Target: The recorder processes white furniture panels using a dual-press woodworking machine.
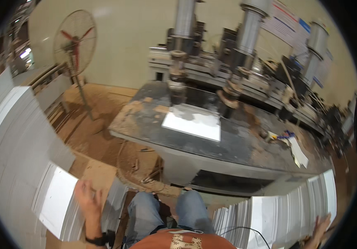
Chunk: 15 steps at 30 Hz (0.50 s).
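My left hand (89, 200), slightly blurred, is beside a stack of white panels (58, 195) at the lower left. Its fingers are bent but apart, at the stack's edge, with nothing visibly held. At the lower right my right hand (321, 226) has its fingers stretched out against the outer end of a long row of white panels (298, 209). The palm side is partly hidden. Straight ahead, one white panel (193, 125) lies on the dark machine table (153, 133), its far edge by the spindles.
Upright metal spindle units (178, 83) stand along the back of the table. Scraps and a pale offcut (298, 152) lie at its right. A tall panel pile (17, 137) fills the far left. A pedestal fan (75, 39) stands on the dusty floor behind.
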Each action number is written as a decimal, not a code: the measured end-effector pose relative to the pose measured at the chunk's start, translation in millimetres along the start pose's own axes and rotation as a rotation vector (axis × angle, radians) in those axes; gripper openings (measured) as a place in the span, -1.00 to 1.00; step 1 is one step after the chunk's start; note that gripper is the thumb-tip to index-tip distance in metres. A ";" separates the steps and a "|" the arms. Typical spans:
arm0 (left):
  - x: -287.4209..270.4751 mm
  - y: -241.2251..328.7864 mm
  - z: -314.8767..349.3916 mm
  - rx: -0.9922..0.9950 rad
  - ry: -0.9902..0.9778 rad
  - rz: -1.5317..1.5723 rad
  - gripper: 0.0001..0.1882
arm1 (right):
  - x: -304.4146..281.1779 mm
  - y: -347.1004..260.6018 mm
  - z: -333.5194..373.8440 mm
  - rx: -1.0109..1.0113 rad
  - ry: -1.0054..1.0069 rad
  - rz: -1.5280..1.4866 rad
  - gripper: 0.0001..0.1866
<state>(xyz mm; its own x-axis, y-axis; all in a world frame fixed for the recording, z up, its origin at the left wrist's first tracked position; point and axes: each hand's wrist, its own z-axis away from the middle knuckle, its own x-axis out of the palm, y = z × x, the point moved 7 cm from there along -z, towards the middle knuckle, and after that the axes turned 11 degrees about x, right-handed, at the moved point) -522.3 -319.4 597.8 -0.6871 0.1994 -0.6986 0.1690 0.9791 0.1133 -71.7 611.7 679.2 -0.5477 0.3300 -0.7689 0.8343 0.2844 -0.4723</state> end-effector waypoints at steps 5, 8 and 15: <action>125.8 191.6 -111.3 0.621 -0.038 0.598 -0.57 | -45.4 -117.5 82.6 0.007 0.353 0.671 -0.36; 195.3 265.6 -150.6 0.733 -0.157 0.624 -0.49 | -70.7 -179.9 113.6 0.069 0.380 0.693 -0.42; 306.6 280.0 -166.5 0.525 -0.261 0.405 -0.29 | -41.6 -194.1 123.9 -0.349 0.483 0.449 -0.66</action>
<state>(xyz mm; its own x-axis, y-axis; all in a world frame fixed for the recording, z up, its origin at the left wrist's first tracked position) -803.3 22.5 532.9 -0.3177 0.4631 -0.8274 0.7387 0.6679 0.0903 -203.1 431.3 749.4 -0.1928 0.8178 -0.5422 0.9598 0.2720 0.0690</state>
